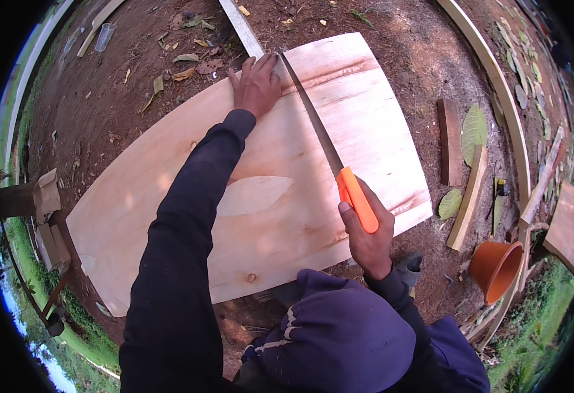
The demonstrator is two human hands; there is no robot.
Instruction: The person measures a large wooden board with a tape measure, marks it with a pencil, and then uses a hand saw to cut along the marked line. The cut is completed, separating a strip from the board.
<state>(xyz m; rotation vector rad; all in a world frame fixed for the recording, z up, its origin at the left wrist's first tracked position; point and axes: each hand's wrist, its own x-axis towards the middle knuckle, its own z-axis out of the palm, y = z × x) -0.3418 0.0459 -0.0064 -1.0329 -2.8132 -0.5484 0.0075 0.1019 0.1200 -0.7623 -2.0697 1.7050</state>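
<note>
A large pale plywood sheet (339, 131) lies across the middle, its edges bent by the lens. My right hand (373, 239) is closed round the orange handle of a handsaw (314, 121). The saw's long blade slants away to the far edge of the sheet, where its tip rests. Just left of that tip, my left hand (257, 86) lies on the sheet with its fingers apart, reaching the far edge. Both arms wear dark sleeves. Whether the teeth have entered the wood I cannot tell.
Beyond the far edge, a light wooden batten (242, 27) lies on brown soil. To the right are a reddish block (450, 142), a short wood strip (468, 196), a tape measure (501, 188), and an orange-brown bucket (496, 270). A clear plastic cup (105, 37) lies far left.
</note>
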